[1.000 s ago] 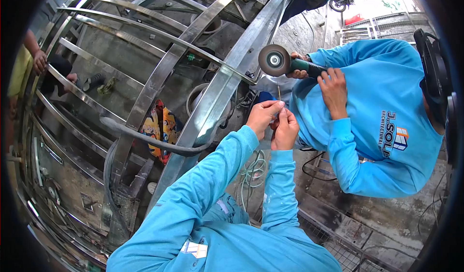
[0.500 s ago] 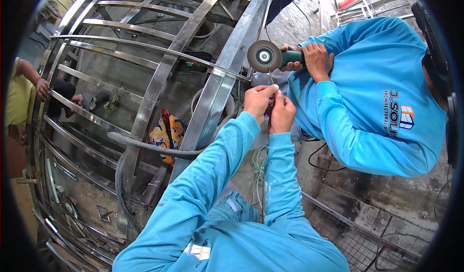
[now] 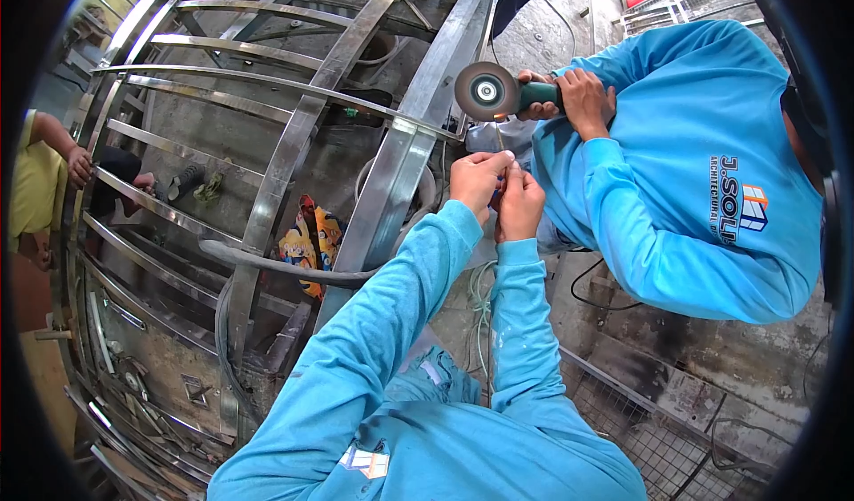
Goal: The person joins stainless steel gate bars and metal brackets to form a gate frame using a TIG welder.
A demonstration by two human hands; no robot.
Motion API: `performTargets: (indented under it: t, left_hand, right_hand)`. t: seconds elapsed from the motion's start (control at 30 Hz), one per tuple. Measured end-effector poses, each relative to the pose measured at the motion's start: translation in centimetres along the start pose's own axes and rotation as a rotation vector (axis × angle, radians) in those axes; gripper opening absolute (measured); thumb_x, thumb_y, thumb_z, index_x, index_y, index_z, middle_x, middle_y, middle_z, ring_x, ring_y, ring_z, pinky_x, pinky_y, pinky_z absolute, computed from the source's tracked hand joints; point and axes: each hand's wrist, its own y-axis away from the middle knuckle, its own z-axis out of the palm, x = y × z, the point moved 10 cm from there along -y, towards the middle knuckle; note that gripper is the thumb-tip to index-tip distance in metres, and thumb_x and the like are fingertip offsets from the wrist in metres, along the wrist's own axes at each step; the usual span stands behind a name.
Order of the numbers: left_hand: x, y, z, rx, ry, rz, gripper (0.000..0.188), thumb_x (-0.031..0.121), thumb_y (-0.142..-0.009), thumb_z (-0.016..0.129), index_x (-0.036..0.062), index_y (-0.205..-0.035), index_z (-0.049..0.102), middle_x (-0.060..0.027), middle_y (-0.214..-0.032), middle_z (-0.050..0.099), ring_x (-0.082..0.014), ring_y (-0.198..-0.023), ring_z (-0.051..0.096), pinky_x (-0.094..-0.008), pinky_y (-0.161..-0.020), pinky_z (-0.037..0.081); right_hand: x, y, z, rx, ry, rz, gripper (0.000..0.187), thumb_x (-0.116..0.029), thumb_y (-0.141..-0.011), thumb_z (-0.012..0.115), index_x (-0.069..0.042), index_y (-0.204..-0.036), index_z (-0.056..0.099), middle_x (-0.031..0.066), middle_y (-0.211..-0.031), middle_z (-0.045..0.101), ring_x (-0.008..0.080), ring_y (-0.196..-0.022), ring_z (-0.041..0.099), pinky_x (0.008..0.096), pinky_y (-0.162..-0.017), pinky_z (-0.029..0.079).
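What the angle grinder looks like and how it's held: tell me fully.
The angle grinder has a dark green body, apparently plastic, and a round grey-brown disc with a pale, metallic-looking centre. The disc faces the camera; the body extends right, gripped and partly hidden by a co-worker's hands. It appears just above the person's left hand and right hand; a thin rod rises from them toward the disc's lower edge. Contact or spinning cannot be told.

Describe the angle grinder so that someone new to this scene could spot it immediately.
Find the co-worker in blue at right. Their hands hold the green angle grinder, above the wearer's hands in the picture. Its round disc sets it apart from the long metal bars to its left.
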Motion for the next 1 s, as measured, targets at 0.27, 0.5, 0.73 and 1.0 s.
performTargets:
  t: [0.27, 0.5, 0.73, 1.0]
  left_hand:
    - [0.5, -0.6, -0.3, 0.001, -0.021, 0.034, 0.014, 0.011, -0.089, 0.081, 0.0025, -0.090, 0.070, 0.0009, -0.075, 0.065, -0.0062, -0.058, 0.056, -0.0218, -0.051, 0.047]
    - [0.5, -0.7, -0.8, 0.035, -0.089, 0.016, 0.017, 0.015, -0.088, 0.083, 0.0031, -0.091, 0.071, 0.0010, -0.074, 0.065, -0.0063, -0.059, 0.057, -0.0222, -0.050, 0.044]
    - [0.4, -1.7, -0.5, 0.004, -0.088, 0.010, 0.020, 0.017, -0.088, 0.084, 0.0025, -0.093, 0.071, -0.0014, -0.077, 0.067, -0.0093, -0.063, 0.061, -0.0233, -0.056, 0.050]
    - [0.4, -1.6, -0.7, 0.056, -0.075, 0.021, 0.020, 0.014, -0.086, 0.084, 0.0013, -0.089, 0.069, -0.0023, -0.074, 0.066, -0.0089, -0.060, 0.059, -0.0235, -0.055, 0.048]
  right_hand:
    - [0.3, -0.5, 0.4, -0.004, 0.048, -0.010, 0.037, -0.028, -0.106, 0.062, -0.003, -0.078, 0.066, -0.0003, -0.069, 0.064, 0.0054, -0.055, 0.051, 0.0257, -0.047, 0.036]
    - [0.1, -0.3, 0.8, 0.005, 0.120, -0.009, 0.036, -0.030, -0.107, 0.059, -0.004, -0.082, 0.066, -0.0020, -0.070, 0.060, 0.0058, -0.056, 0.050, 0.0237, -0.047, 0.036]
    - [0.2, -1.2, 1.1, 0.013, 0.065, -0.023, 0.038, -0.030, -0.108, 0.058, -0.004, -0.082, 0.066, -0.0017, -0.071, 0.061, 0.0059, -0.056, 0.050, 0.0238, -0.047, 0.035]
    - [1.4, -1.9, 0.7, 0.016, 0.077, -0.017, 0.040, -0.029, -0.108, 0.058, -0.002, -0.079, 0.066, -0.0001, -0.072, 0.064, 0.0068, -0.060, 0.054, 0.0255, -0.052, 0.040]
